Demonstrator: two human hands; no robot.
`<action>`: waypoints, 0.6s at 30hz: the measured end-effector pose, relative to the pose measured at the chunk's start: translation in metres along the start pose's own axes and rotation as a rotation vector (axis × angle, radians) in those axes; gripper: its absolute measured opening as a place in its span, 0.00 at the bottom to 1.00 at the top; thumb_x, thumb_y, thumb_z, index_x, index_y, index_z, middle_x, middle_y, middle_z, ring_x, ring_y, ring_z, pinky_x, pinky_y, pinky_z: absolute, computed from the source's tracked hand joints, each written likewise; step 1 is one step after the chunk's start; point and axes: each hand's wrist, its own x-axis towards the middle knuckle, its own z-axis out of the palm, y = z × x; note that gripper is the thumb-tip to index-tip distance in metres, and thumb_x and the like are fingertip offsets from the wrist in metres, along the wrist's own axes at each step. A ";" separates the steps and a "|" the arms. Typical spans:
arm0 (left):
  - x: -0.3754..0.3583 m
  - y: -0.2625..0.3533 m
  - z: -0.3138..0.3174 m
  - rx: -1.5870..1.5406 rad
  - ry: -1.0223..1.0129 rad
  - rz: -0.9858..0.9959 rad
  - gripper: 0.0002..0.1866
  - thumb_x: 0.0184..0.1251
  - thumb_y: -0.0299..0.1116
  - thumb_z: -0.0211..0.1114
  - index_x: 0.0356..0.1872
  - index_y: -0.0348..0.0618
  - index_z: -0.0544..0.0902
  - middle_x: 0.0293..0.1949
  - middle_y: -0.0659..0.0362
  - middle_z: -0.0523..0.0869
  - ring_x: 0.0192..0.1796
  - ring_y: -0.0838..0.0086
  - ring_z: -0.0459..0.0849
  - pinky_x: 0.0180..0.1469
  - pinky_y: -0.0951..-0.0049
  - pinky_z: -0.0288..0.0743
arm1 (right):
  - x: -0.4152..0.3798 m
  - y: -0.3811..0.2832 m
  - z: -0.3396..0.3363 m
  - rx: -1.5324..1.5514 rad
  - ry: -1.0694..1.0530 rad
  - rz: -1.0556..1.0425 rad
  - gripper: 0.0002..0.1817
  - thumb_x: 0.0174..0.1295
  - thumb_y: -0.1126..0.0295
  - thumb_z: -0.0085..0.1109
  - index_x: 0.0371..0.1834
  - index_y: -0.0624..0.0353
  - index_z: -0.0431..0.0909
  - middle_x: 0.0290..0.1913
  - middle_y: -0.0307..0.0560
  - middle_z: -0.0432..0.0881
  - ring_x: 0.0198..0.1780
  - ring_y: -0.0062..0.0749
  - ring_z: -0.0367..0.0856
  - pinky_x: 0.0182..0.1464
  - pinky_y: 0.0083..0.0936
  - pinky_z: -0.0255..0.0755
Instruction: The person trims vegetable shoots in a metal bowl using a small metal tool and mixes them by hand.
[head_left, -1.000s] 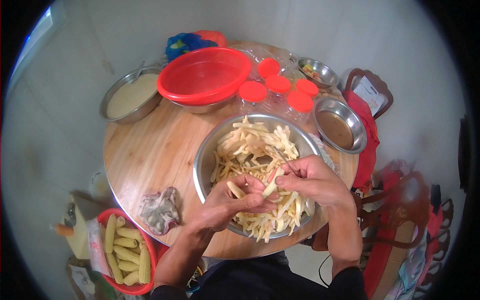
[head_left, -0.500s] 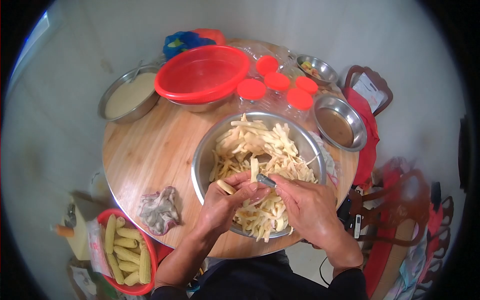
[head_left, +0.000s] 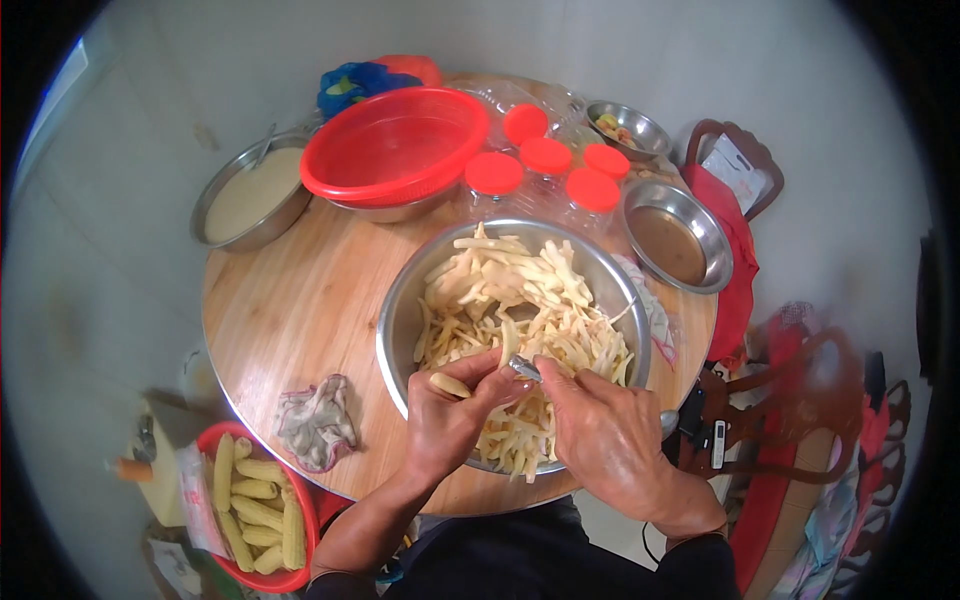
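Note:
A wide steel basin (head_left: 395, 290) on the round wooden table is heaped with pale yellow, finger-like strips (head_left: 520, 275). Above its near side, my left hand (head_left: 450, 420) is closed on a pale yellow piece (head_left: 509, 338), pinched upright between thumb and fingers. Another pale end (head_left: 450, 384) pokes out by the left knuckles. My right hand (head_left: 615, 440) grips a small shiny metal tool (head_left: 524, 367), its tip right at the upright piece. The rest of the tool is hidden in that palm.
Behind the basin stand red-lidded clear jars (head_left: 546, 157), a red plastic basin (head_left: 470, 150) and a steel bowl of pale liquid (head_left: 250, 200). A bowl of brown liquid (head_left: 670, 250) is at right. A crumpled cloth (head_left: 317, 422) lies left; below it, yellow knobbly cobs (head_left: 258, 512) fill a red tub (head_left: 313, 530).
My right hand has shifted slightly left and down, and the metal tool tip has turned against the held piece. My left hand stays nearly in place. The whole view has shifted slightly.

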 end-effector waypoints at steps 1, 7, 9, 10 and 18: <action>0.000 -0.003 0.000 0.001 -0.001 0.000 0.16 0.76 0.24 0.66 0.59 0.24 0.83 0.45 0.50 0.92 0.48 0.75 0.91 0.52 0.78 0.86 | 0.000 0.000 0.001 0.005 -0.017 0.004 0.22 0.60 0.74 0.61 0.59 0.56 0.81 0.29 0.50 0.84 0.25 0.51 0.86 0.28 0.42 0.81; 0.002 -0.013 -0.001 0.102 0.000 0.073 0.16 0.75 0.23 0.65 0.59 0.24 0.83 0.44 0.49 0.93 0.46 0.74 0.92 0.49 0.77 0.86 | 0.009 -0.001 0.000 0.077 -0.103 0.041 0.14 0.60 0.75 0.59 0.50 0.60 0.80 0.28 0.57 0.84 0.27 0.57 0.87 0.29 0.47 0.81; 0.004 -0.016 -0.004 0.158 0.038 0.073 0.16 0.75 0.23 0.66 0.59 0.24 0.84 0.42 0.51 0.93 0.45 0.74 0.92 0.48 0.77 0.86 | 0.015 -0.001 0.001 0.093 -0.133 0.061 0.11 0.61 0.74 0.59 0.47 0.61 0.79 0.28 0.60 0.84 0.27 0.59 0.87 0.30 0.48 0.81; 0.004 -0.014 -0.003 0.160 0.032 0.075 0.16 0.75 0.23 0.66 0.59 0.24 0.84 0.42 0.51 0.93 0.45 0.74 0.92 0.48 0.77 0.86 | 0.017 0.000 0.003 0.103 -0.117 0.056 0.09 0.62 0.73 0.59 0.45 0.61 0.78 0.27 0.61 0.84 0.27 0.60 0.87 0.31 0.49 0.81; 0.000 -0.009 0.003 0.153 -0.096 0.059 0.14 0.77 0.21 0.63 0.58 0.23 0.82 0.48 0.45 0.92 0.50 0.69 0.92 0.52 0.74 0.87 | 0.060 0.034 0.007 0.369 0.053 0.063 0.11 0.72 0.69 0.60 0.40 0.68 0.83 0.23 0.58 0.80 0.27 0.48 0.83 0.33 0.39 0.72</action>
